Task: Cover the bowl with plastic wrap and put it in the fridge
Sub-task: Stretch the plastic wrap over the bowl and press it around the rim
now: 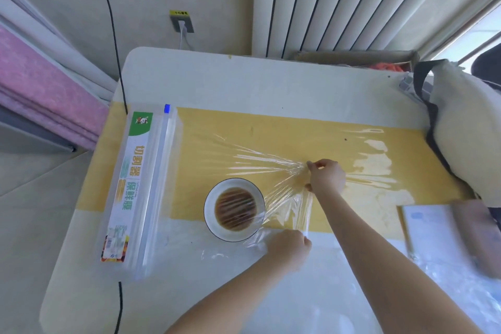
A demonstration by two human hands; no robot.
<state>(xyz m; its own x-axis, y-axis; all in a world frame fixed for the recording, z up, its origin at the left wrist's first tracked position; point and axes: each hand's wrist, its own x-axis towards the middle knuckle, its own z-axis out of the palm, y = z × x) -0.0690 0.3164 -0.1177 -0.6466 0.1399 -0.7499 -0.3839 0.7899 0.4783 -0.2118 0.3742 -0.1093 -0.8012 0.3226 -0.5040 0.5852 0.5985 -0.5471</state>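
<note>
**Wrap stretched over one bowl of dark liquid**

One white bowl (pixel 234 209) with a thin dark rim stands toward the near-left part of the table (pixel 244 81), on the near edge of a yellow mat (pixel 298 127). It holds brown liquid, seen through streaks of clear film. One sheet of plastic wrap (pixel 244 160) runs from the dispenser box (pixel 135 184), lying along the table's left edge, across the bowl and rightward, pulled into shiny creases.

Two bare hands work the sheet. The right hand (pixel 326 175), farther from the near edge and just right of the bowl, has its grip pinched closed on a gathered bunch of wrap, the creases fanning out from the fingertips. The left hand (pixel 290 248), near the bowl's near-right side, has its grip closed on the film's near edge, knuckles curled against the table.

One grey-white bag (pixel 466 127) with dark straps lies at the right edge, and one notebook (pixel 433 230) near the right corner.
</note>
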